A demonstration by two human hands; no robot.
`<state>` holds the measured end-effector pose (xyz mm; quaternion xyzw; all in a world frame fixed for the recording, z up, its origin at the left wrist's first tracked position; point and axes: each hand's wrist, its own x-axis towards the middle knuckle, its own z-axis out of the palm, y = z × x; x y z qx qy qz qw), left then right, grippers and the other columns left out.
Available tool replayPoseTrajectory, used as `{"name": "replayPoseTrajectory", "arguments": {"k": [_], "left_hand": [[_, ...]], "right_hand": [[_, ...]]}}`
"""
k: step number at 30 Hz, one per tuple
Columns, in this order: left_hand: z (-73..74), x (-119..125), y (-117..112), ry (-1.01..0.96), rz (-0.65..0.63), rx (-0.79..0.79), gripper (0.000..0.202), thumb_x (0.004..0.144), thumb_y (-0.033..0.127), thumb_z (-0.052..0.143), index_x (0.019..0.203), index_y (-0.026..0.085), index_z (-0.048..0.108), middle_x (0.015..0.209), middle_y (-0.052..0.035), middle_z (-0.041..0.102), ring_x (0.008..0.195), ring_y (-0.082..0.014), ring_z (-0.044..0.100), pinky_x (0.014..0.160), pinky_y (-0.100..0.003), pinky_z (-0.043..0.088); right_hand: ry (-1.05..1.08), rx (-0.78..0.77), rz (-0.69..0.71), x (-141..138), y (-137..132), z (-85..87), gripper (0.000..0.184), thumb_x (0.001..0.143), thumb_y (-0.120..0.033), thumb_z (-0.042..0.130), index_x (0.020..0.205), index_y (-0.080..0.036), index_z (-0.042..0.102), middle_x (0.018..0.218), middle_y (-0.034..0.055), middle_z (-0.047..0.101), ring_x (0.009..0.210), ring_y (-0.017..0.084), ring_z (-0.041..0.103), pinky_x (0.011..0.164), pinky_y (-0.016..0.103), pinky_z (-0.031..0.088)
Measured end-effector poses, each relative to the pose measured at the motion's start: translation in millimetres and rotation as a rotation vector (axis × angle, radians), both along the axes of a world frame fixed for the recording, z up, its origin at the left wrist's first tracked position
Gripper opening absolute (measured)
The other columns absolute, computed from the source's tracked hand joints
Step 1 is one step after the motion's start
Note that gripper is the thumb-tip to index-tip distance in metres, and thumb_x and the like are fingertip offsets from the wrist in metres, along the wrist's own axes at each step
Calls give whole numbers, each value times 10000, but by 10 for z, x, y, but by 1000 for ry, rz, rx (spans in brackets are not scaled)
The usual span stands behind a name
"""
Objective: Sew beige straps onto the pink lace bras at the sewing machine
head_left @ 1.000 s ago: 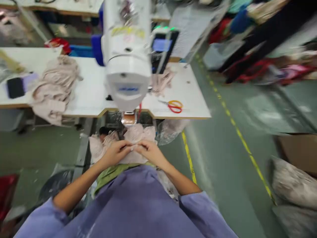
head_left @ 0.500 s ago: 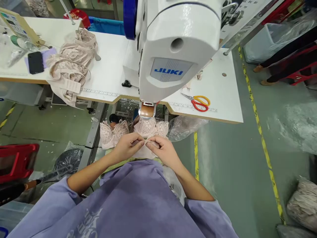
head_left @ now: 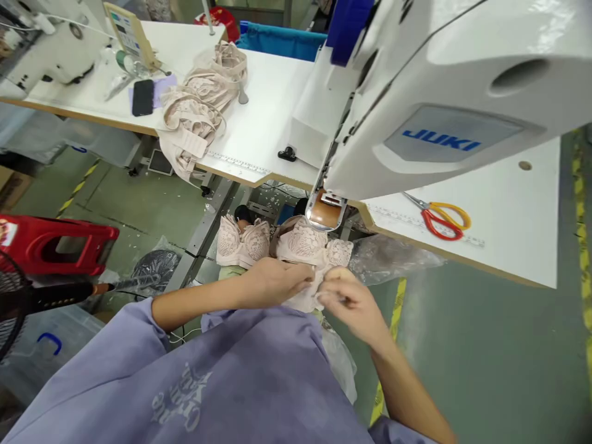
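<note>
A beige lace bra (head_left: 303,242) lies across my lap, just below the sewing machine (head_left: 444,135). My left hand (head_left: 277,280) is closed at the bra's lower edge, its fingertips pinching the fabric. Just to the right, my right hand (head_left: 354,302) has its fingers curled beside the same fabric; it is slightly blurred, and whatever is between its fingertips is hidden. A small gap separates the two hands. Another moulded lace bra cup (head_left: 243,240) sits to the left of my left hand.
On the white sewing table (head_left: 272,80) are a pile of beige bras (head_left: 198,102), a black phone (head_left: 143,97) and red-and-yellow scissors (head_left: 446,219). A red stool (head_left: 60,243) and a fan (head_left: 12,302) stand at left. Clear plastic (head_left: 393,256) hangs below the table's right part.
The view has turned and come nearer the machine, so things sit differently in the picture. My hands, which were pinching the bra's edge together, are now further apart, the right one drawn away.
</note>
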<state>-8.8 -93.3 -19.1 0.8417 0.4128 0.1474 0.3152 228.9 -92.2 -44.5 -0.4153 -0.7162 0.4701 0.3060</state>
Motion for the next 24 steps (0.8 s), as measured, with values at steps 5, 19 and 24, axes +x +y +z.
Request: {"name": "replayPoseTrajectory", "arguments": {"k": [5,19,24], "left_hand": [[106,-25,-5,-58,-110,93,271,1044,286,375,989,153,604,840,-66,699,733,-164,634,652,-258,449],[286,-112,102,-52,23,-134,165,972,225,516,924,191,670,886,-29,723,818,-160,667,761,-264,511],[231,-5,283,-88,110,-367,101,910,227,534,851,182,602,835,-17,626,709,-145,565,634,-255,446]], "right_hand": [[-126,218,293,-110,-25,211,138,955,-253,594,971,-250,731,1136,96,685,1009,199,675,823,311,557],[-154,503,184,-324,-143,148,180,989,-192,462,943,-223,634,885,64,690,826,171,644,751,298,527],[-69,315,-38,-412,-122,58,167,960,-191,523,893,-212,674,882,65,729,840,178,675,772,318,547]]}}
